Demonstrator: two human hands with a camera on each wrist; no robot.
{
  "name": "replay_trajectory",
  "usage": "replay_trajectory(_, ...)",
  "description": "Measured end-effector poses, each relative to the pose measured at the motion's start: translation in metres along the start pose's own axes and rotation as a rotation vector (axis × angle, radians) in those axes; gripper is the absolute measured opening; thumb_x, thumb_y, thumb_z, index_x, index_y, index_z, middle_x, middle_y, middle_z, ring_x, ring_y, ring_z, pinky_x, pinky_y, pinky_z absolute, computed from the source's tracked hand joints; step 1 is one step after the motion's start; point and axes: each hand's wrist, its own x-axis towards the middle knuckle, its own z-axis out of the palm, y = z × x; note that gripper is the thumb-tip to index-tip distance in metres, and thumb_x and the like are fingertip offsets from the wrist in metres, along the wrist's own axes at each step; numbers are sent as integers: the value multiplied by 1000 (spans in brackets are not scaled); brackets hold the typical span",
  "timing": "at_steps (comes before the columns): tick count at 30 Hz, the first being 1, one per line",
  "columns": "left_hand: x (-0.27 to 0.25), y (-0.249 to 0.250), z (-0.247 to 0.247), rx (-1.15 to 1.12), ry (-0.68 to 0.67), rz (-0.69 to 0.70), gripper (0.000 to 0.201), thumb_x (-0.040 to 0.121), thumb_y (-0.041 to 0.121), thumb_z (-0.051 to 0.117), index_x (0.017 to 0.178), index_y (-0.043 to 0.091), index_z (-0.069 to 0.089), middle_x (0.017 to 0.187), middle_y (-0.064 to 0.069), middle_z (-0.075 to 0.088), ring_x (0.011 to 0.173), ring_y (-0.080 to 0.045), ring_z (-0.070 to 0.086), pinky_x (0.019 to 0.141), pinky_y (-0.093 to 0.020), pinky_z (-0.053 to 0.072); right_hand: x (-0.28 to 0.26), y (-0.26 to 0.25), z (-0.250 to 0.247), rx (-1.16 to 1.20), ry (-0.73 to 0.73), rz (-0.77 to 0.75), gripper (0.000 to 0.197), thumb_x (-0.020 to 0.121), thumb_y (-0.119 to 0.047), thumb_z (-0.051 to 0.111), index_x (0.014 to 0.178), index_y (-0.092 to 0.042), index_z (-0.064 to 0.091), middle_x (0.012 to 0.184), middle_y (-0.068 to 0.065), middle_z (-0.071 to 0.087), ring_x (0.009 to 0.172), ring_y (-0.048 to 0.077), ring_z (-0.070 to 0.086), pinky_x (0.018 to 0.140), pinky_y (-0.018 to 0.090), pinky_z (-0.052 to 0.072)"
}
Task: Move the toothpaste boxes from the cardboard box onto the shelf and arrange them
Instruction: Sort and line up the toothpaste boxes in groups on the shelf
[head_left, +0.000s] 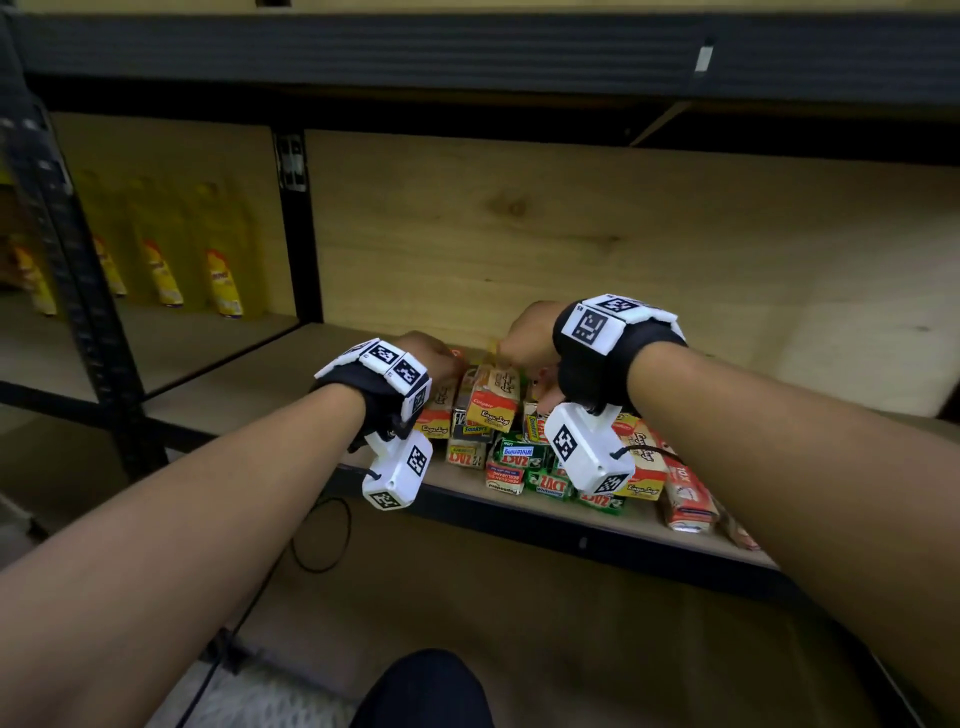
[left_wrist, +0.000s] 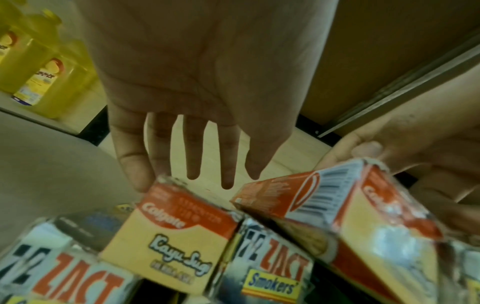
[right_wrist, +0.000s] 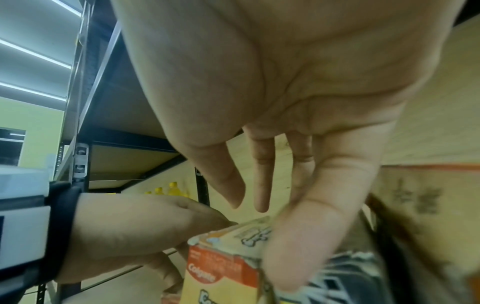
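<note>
A loose pile of toothpaste boxes (head_left: 524, 457) lies on the wooden shelf (head_left: 260, 384): orange-and-cream Colgate and green or white ZACT ones. My right hand (head_left: 524, 343) holds a Colgate box (head_left: 491, 400) by its far end, tilted above the pile; my thumb presses its side (right_wrist: 228, 267). My left hand (head_left: 436, 358) is beside it with straight fingers (left_wrist: 226, 164) reaching past the far end of another Colgate box (left_wrist: 176, 232), which leans between ZACT boxes (left_wrist: 272, 273). The tilted box (left_wrist: 363, 216) shows at the right of the left wrist view.
Yellow bottles (head_left: 223, 280) stand in the neighbouring bay, behind a black upright (head_left: 298, 228). A brown printed cardboard surface (right_wrist: 420, 201) is close on my right. The upper shelf beam (head_left: 467, 52) runs overhead. A black cable (head_left: 322, 540) hangs below the shelf edge.
</note>
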Motion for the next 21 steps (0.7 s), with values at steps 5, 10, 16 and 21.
replay_trajectory(5,-10,24,-8,51,35,81,46,90,50,58,103,9,75,108,-11,71,98,-29,65,84,-37,53,-22,16,-18,83,35,73,9,88,-13,65,85,-6,67,70,12,68,44,21,60,49,29,56)
replay_trajectory(10,-23,63,-10,75,115,187,34,88,49,62,101,20,75,111,0,71,100,-22,63,86,-29,52,-55,41,-48,112,93,59,8,90,-18,65,95,-13,64,83,6,69,52,12,64,39,17,47)
replay_trajectory(16,-46,119,3,146,142,400,27,90,46,61,99,23,73,103,3,70,93,-18,63,73,-24,44,-103,69,-80,19,101,163,28,101,-19,53,120,-2,64,98,9,71,54,14,52,57,25,46)
replay_trajectory(21,-70,163,26,300,111,586,31,89,53,59,98,26,71,97,6,67,88,-14,61,71,-24,46,-129,106,-97,90,162,293,28,98,-20,57,121,-5,63,84,5,70,51,16,50,47,22,45)
